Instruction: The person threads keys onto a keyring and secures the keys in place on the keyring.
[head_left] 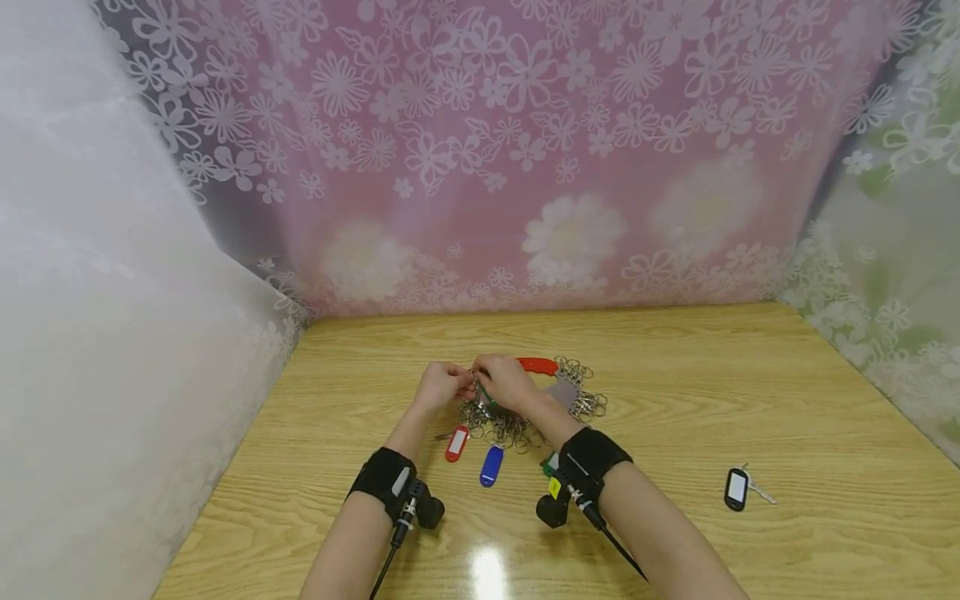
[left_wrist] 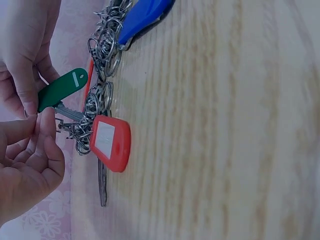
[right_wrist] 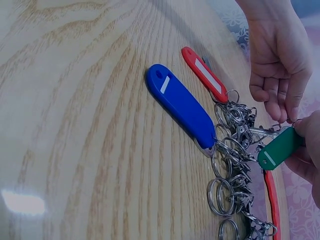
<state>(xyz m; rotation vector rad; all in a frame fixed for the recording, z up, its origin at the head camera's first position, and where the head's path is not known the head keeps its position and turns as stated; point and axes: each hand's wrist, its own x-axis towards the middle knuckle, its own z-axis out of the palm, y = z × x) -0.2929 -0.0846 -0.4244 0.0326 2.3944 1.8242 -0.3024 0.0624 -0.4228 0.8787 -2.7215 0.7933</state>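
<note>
My right hand (head_left: 506,383) pinches a green key tag (left_wrist: 64,90) near its ring end, and a silver key (left_wrist: 70,113) shows beside the tag. Fingertips of my left hand (head_left: 442,386) meet it there, pinching a small metal ring largely hidden by the fingers. Both hands are over the left part of a grey plate (head_left: 561,392) with a red handle (head_left: 537,365), its edge crowded with metal rings and clips (right_wrist: 232,155). From these hang a red key tag (head_left: 457,443) with a key (left_wrist: 102,182) and a blue key tag (head_left: 491,466).
Another green tag (head_left: 551,463) lies partly behind my right wrist. Far to the right on the wooden table (head_left: 360,342) lies a black key tag (head_left: 737,489) with a key (head_left: 763,494). A pink flowered curtain (head_left: 480,208) stands behind the table.
</note>
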